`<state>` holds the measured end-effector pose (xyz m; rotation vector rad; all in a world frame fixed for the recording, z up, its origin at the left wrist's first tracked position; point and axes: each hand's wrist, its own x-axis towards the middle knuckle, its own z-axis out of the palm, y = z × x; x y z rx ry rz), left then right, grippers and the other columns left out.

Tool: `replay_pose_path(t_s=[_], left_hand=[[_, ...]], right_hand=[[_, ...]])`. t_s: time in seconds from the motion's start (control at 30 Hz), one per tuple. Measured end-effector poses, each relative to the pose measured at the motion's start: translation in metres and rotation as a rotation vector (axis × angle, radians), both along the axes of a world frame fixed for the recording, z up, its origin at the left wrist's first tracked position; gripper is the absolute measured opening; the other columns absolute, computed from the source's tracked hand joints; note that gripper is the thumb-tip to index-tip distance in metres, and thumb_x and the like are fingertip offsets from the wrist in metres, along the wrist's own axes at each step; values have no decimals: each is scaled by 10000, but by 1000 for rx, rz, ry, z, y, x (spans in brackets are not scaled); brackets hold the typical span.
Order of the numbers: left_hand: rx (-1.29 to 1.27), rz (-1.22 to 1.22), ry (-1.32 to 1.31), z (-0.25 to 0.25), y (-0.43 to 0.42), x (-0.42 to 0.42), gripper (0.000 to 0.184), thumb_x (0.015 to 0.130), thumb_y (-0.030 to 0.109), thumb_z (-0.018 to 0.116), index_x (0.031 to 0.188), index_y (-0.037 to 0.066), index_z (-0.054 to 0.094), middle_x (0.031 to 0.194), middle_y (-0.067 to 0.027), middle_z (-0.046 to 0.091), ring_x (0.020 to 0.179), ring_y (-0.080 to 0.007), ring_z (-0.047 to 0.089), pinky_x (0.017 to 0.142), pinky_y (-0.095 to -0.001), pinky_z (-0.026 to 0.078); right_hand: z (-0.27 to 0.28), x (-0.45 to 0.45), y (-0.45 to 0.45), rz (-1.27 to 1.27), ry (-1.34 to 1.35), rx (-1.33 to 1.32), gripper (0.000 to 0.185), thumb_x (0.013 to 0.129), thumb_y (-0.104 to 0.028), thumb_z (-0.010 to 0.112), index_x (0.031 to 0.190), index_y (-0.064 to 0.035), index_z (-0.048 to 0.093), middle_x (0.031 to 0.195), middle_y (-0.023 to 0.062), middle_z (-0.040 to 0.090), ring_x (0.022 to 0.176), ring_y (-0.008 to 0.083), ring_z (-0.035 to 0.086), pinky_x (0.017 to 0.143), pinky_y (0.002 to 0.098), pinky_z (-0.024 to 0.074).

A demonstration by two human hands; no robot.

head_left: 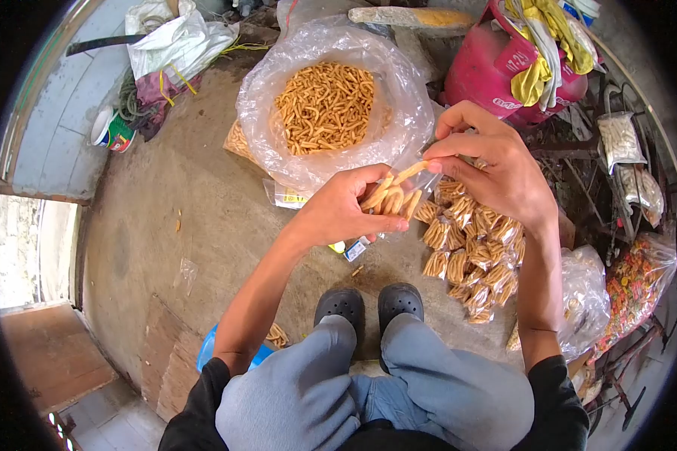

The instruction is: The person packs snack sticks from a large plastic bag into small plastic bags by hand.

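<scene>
My left hand (347,207) is wrapped round a small clear plastic bag (409,188) that holds several golden snack sticks (391,198). At the mouth of this bag, the thumb and fingers of my right hand (483,159) pinch the clear film. One stick slants out of the bag, its end against my right thumb tip. Beyond both hands stands a large open plastic sack (259,98) with a heap of loose snack sticks (325,105) in it. Below my right hand lies a pile of small filled snack bags (478,252) on the concrete floor.
A pink tub (478,71) with yellow cloths stands at the back right. Bags of colourful snacks (632,282) and a metal rack line the right side. A white sack (177,45) and a small bucket (113,129) sit at back left. A blue basin (207,349) is beside my left leg.
</scene>
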<state>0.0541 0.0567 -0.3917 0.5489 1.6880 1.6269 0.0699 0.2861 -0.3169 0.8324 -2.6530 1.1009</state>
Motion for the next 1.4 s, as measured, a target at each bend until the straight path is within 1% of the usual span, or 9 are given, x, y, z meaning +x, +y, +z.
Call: replay_pose_path(t_s=[0.3, 0.6, 0.7, 0.8, 0.93, 1.0, 1.13, 1.23, 1.4], left_hand=[[-13, -50, -41, 9, 4, 0, 432, 761, 171, 804, 1129, 40, 620, 824, -4, 626, 627, -55, 553, 519, -207, 477], [-62, -37, 28, 3, 7, -6, 364, 753, 186, 808, 1006, 9, 616, 790, -17, 640, 621, -69, 584, 496, -225, 487], [-42, -8, 38, -8, 9, -14, 353, 759, 160, 802, 1019, 12, 614, 778, -11, 635, 607, -69, 586, 498, -221, 487], [52, 32, 24, -17, 12, -18, 363, 765, 159, 798, 1039, 12, 612, 770, -13, 633, 598, -73, 587, 496, -223, 487], [-28, 39, 44, -17, 9, -22, 350, 780, 169, 788, 1048, 25, 616, 810, -4, 631, 635, -58, 583, 524, -219, 515], [10, 57, 41, -26, 9, -23, 361, 793, 187, 776, 1072, 26, 614, 840, -1, 632, 673, -59, 587, 535, -222, 521], [76, 95, 44, -27, 7, -24, 416, 842, 294, 733, 1117, 13, 598, 892, -19, 643, 743, -80, 608, 580, -237, 534], [95, 97, -50, -28, 3, -25, 408, 888, 333, 672, 1130, 13, 592, 940, -24, 635, 814, -80, 607, 607, -248, 546], [158, 181, 98, -45, 4, -26, 307, 933, 281, 624, 1091, 19, 607, 909, 23, 602, 785, -35, 528, 661, -207, 442]], right_hand=[[-20, -2, 0, 13, -266, -258, 119, 809, -1, 689, 923, -31, 708, 912, 38, 574, 817, 124, 555, 694, 254, 436], [-51, -10, -12, 51, -531, -358, 135, 831, -20, 662, 953, -49, 712, 921, 38, 584, 836, 104, 547, 702, 249, 425], [-44, -7, -19, -121, -494, -291, 119, 845, -32, 651, 953, -38, 700, 945, 46, 585, 854, 117, 558, 722, 262, 436], [-58, -13, -17, 17, -248, -308, 118, 872, -67, 631, 971, -35, 685, 978, 59, 584, 900, 142, 565, 760, 282, 447], [-60, -13, -18, 78, -239, -268, 139, 899, -105, 607, 1003, -39, 671, 1063, 78, 581, 973, 172, 566, 805, 300, 452], [-61, -15, -15, 34, -426, -487, 149, 903, -142, 612, 1004, -51, 674, 1153, 94, 572, 1045, 184, 553, 835, 311, 452], [-61, -14, -11, -26, -363, -450, 151, 890, -158, 638, 987, -48, 674, 1192, 93, 575, 1043, 178, 566, 818, 304, 462], [-56, -12, -13, -75, -346, -214, 145, 877, -166, 661, 964, -50, 675, 1161, 80, 595, 1000, 163, 584, 789, 289, 471], [-62, -15, -20, -116, -322, -271, 116, 855, -139, 687, 927, -49, 676, 1065, 50, 630, 901, 123, 597, 738, 261, 474]])
